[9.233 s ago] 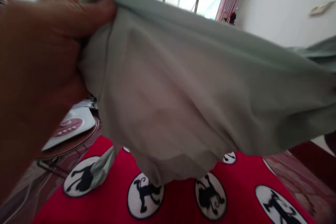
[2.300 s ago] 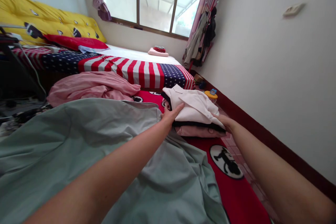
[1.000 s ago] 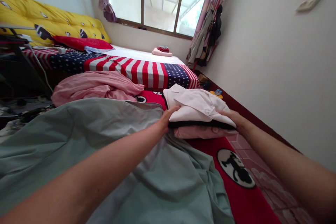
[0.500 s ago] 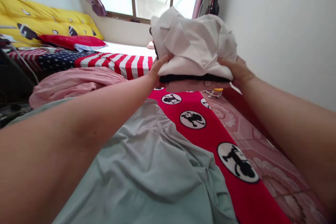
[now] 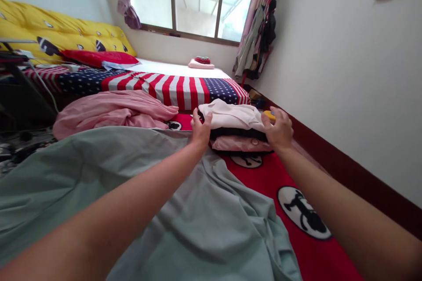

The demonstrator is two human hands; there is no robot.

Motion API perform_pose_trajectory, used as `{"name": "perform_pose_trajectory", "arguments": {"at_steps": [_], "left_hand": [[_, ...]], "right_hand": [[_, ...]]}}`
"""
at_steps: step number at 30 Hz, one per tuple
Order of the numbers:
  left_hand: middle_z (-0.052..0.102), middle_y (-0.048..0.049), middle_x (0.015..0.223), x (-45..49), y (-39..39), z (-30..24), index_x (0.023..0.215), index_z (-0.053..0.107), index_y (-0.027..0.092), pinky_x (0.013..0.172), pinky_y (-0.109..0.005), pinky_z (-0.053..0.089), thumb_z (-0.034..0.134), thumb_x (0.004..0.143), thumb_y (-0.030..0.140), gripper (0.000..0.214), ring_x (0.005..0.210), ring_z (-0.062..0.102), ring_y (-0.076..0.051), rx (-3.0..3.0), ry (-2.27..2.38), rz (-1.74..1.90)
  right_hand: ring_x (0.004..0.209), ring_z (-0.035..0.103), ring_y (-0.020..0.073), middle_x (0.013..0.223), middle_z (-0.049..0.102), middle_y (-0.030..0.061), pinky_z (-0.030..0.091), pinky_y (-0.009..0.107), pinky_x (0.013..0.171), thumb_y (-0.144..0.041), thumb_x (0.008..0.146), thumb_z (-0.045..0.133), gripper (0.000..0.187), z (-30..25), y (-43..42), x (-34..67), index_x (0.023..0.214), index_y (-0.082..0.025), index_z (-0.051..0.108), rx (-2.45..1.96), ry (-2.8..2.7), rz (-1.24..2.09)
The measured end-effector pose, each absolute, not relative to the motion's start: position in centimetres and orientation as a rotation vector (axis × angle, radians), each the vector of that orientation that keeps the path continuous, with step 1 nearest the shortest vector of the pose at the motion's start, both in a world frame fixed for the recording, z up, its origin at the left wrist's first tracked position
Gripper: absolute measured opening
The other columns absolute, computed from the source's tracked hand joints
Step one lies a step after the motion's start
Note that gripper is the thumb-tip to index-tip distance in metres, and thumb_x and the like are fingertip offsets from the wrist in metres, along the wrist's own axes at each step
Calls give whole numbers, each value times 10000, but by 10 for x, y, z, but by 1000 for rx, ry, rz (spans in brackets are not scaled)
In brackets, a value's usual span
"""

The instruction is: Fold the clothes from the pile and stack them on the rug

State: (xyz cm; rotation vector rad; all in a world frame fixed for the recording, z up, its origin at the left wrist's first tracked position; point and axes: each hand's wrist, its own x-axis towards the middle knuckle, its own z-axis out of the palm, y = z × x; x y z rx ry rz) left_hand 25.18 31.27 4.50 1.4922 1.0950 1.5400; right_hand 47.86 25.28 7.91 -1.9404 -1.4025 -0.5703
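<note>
A stack of folded clothes rests on the red cloth with monkey prints [image 5: 273,171]. Its top piece is white [image 5: 231,113], with black fabric [image 5: 235,132] beneath and a pink folded garment [image 5: 242,143] lower down. My left hand [image 5: 200,131] is at the stack's left side, thumb and fingers apart. At the right side my right hand [image 5: 279,128] is open too, its thumb beside the white cloth. Both hands seem to touch or nearly touch the edges without gripping. In front spreads a pale green garment [image 5: 198,215], wrinkled along its right edge.
Crumpled pink fabric [image 5: 112,112] lies to the left. Behind stands a bed with a stars-and-stripes cover [image 5: 165,90], a red pillow [image 5: 99,58] and a small folded pile [image 5: 201,63]. Clothes hang on a rack [image 5: 255,41] by the wall. Something yellow [image 5: 269,115] shows behind my right hand.
Both hands have lowered the stack of clothes from mid-air onto the red cloth, and their hold has loosened. The view has tilted, showing more of the bed and the hanging clothes.
</note>
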Motion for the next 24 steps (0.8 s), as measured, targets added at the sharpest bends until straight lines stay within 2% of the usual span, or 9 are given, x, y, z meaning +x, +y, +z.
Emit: {"name": "perform_pose_trajectory", "arguments": {"at_steps": [3, 6, 9, 12, 14, 15, 17, 21, 24], "left_hand": [[240, -12, 1573, 244, 294, 37, 1443, 349, 340, 1175, -422, 208, 581, 860, 423, 633, 1448, 203, -256, 2069, 1064, 1346], [198, 7, 1592, 242, 287, 25, 1459, 325, 358, 1158, -423, 257, 576, 864, 412, 649, 1464, 143, -252, 2477, 1116, 941], [94, -30, 1613, 242, 278, 20, 1501, 236, 330, 1118, -453, 321, 534, 886, 462, 697, 1463, 126, -304, 2456, 1302, 777], [-1, -126, 1606, 228, 243, 13, 1533, 108, 258, 1079, -524, 345, 542, 877, 464, 813, 1414, 261, -376, 2369, 1427, 614], [120, -171, 1587, 205, 205, 2, 1526, 173, 204, 1136, -578, 190, 514, 878, 525, 800, 1434, 206, -368, 2455, 1364, 474], [174, -141, 1582, 189, 182, -5, 1500, 273, 249, 1143, -601, 123, 470, 889, 563, 715, 1449, 157, -354, 2538, 1299, 453], [189, -93, 1582, 151, 137, -17, 1472, 321, 335, 1141, -605, 136, 436, 892, 604, 649, 1451, 160, -337, 2625, 1229, 460], [234, -54, 1563, 74, 58, -33, 1455, 307, 425, 1089, -602, 291, 478, 887, 576, 612, 1407, 291, -355, 2748, 1198, 485], [318, -55, 1527, 34, 16, -40, 1442, 338, 429, 1040, -585, 380, 497, 894, 533, 580, 1356, 388, -360, 2832, 1221, 504]], "right_hand": [[1375, 298, 299, 1541, 308, 64, 318, 519, 1062, -506, 933, 404, 567, 64, 237, 447, 1459, -299, 351, -1800, -1920, -700], [1418, 189, 333, 1586, 196, 36, 263, 637, 1044, -510, 936, 378, 586, 39, 236, 426, 1485, -328, 283, -1994, -2059, -615], [1439, 108, 347, 1604, 106, 22, 216, 696, 1031, -508, 946, 326, 597, 32, 244, 414, 1506, -334, 214, -2205, -1972, -497], [1454, 22, 343, 1609, 11, 31, 221, 689, 1034, -502, 938, 342, 651, 38, 237, 402, 1524, -314, 133, -2333, -1941, -389], [1455, -26, 349, 1605, -58, 57, 285, 651, 1024, -529, 912, 393, 730, 35, 217, 393, 1531, -275, 103, -2375, -1910, -316], [1455, -24, 353, 1603, -70, 71, 323, 627, 1013, -548, 899, 410, 758, 29, 203, 388, 1531, -259, 108, -2387, -1907, -254], [1457, 40, 348, 1605, -10, 90, 352, 598, 1009, -566, 903, 391, 733, 11, 171, 379, 1525, -252, 164, -2422, -1919, -108], [1434, 211, 328, 1558, 248, 120, 252, 606, 1072, -462, 956, 353, 559, -20, 112, 368, 1477, -261, 341, -2511, -1868, -123], [1402, 301, 314, 1511, 358, 129, 311, 540, 1064, -347, 947, 405, 491, -18, 79, 363, 1422, -228, 445, -2440, -1841, -121]]}}
